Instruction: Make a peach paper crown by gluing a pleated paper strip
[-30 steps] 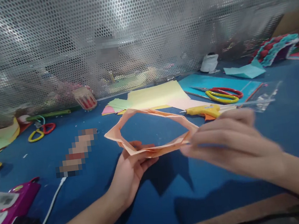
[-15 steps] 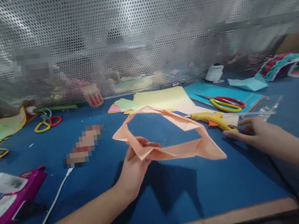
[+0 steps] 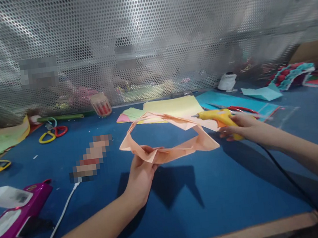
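Note:
A folded peach paper ring (image 3: 177, 152) with pointed corners is held above the blue table (image 3: 230, 203) by my left hand (image 3: 141, 179). My fingers pinch its near side at the left, and the ring casts a dark shadow below. My right hand (image 3: 245, 127) is wrapped round the handle of a yellow hot glue gun (image 3: 218, 116). Its nozzle points left, close to the far right side of the ring. A black cord runs from the glue gun toward the table's front edge.
Yellow paper (image 3: 171, 105) and a blue sheet (image 3: 232, 104) with red-handled scissors (image 3: 243, 108) lie behind the ring. To the left are another pair of scissors (image 3: 47, 137), a pixelated object (image 3: 92, 158) on a white cable, and a purple case (image 3: 30, 206). A perforated metal panel (image 3: 149, 39) stands behind.
My right hand has closed round the glue gun and lifted it, its nozzle now nearer the ring. The paper ring has tilted slightly, its right corner shifting left and up.

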The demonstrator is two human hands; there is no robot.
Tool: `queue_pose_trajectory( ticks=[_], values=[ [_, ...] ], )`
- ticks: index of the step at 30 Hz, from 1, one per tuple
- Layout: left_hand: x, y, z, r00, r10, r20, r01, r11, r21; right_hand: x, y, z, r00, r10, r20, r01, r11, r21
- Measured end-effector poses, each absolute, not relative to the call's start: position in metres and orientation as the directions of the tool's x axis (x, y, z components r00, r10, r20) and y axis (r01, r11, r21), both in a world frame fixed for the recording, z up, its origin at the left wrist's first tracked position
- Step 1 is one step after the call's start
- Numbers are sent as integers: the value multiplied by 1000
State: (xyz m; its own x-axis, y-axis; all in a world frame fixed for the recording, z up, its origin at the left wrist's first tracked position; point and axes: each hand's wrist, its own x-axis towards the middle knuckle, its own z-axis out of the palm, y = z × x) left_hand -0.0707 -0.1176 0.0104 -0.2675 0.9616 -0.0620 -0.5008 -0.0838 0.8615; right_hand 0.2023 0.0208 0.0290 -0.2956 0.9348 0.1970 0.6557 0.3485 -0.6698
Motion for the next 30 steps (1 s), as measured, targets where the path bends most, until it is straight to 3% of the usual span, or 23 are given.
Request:
queue_pose_trajectory(
  ticks=[2, 3, 8, 12, 17, 24, 30],
  values=[
    [-72, -115, 8, -303, 951, -59, -491, -103, 865, 195, 12, 39, -286, 954, 89, 438, 213, -873],
    [-72, -114, 7, -323, 944, -66, -488, -106, 867, 192, 7, 44, -274, 957, 95, 359, 193, -913],
    [-72, -108, 6, -394, 906, -152, -520, -84, 850, 176, -16, 51, -285, 921, 266, 224, 333, -916],
    [-71, -107, 7, -410, 894, -184, -521, -64, 851, 158, -29, 49, -309, 906, 290, 394, 400, -827],
    [-71, -108, 7, -385, 911, -144, -464, -57, 884, 143, -36, 38, -352, 813, 464, 583, 578, -570],
    [-69, -110, 3, -407, 906, -120, -391, -54, 919, 141, -41, 21, -588, 664, 462, 571, 745, -345],
    [-69, -111, 2, -369, 922, -114, -355, -26, 935, 140, -40, 18, -651, 579, 490, 519, 811, -269]
  ],
)
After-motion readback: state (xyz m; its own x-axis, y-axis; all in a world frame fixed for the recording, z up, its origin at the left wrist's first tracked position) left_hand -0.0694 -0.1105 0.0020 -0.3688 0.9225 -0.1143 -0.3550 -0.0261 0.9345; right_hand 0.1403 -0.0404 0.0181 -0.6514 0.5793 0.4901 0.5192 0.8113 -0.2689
